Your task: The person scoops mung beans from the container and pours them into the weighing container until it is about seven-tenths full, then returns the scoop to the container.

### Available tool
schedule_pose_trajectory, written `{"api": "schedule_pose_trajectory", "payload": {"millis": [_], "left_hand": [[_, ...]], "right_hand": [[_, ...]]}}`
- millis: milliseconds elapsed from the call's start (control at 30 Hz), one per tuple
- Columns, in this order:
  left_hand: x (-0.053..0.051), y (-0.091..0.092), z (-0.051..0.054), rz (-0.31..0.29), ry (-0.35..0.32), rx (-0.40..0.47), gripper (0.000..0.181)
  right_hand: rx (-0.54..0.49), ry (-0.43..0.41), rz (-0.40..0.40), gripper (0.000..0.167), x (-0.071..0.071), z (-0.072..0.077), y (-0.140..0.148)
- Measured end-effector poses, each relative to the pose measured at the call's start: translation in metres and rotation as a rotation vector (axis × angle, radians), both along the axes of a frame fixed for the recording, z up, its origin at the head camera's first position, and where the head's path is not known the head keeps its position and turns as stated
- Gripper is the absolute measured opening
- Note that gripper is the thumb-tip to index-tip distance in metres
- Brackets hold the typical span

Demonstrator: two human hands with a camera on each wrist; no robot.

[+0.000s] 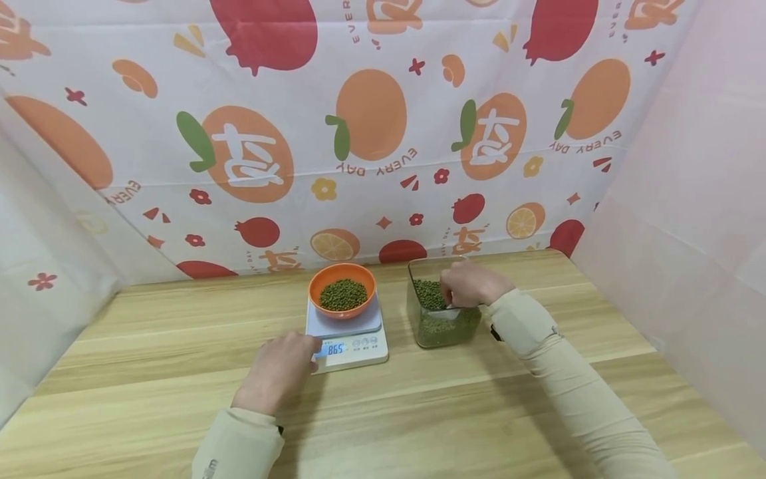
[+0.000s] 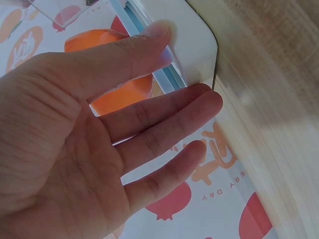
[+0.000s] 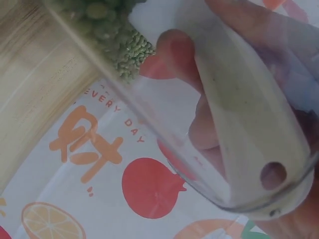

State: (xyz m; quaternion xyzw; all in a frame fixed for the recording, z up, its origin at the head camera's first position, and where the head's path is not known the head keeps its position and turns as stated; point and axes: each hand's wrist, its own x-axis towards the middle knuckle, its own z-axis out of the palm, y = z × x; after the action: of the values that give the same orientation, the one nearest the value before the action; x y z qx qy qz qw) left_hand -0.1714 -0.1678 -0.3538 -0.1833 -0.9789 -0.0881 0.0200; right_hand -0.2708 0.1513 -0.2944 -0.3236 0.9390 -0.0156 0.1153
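Note:
An orange bowl (image 1: 342,313) holding green mung beans (image 1: 344,295) sits on a white kitchen scale (image 1: 353,356), whose lit display appears to read 86.5. My left hand (image 1: 282,369) is at the scale's front left corner; in the left wrist view its thumb (image 2: 158,31) touches the edge and its other fingers extend nearly straight beside the corner. My right hand (image 1: 475,283) reaches into a clear container (image 1: 443,336) of mung beans (image 1: 428,295). It grips a white spoon or scoop by its handle (image 3: 249,109), which has a hole at the end. The tool's head is mostly hidden.
The scale and container stand side by side near the back of a wooden table (image 1: 149,372). Behind them hangs a white fruit-print sheet (image 1: 311,133). A pale sheet (image 1: 688,199) borders the right side.

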Motion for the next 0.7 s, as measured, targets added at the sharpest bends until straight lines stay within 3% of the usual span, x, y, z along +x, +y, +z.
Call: {"api": "schedule_pose_trajectory", "payload": {"millis": [700], "left_hand": [[0.001, 0.0, -0.002, 0.016, 0.015, 0.017, 0.015]], "right_hand": [[-0.022, 0.04, -0.009, 0.03, -0.003, -0.011, -0.007]]}}
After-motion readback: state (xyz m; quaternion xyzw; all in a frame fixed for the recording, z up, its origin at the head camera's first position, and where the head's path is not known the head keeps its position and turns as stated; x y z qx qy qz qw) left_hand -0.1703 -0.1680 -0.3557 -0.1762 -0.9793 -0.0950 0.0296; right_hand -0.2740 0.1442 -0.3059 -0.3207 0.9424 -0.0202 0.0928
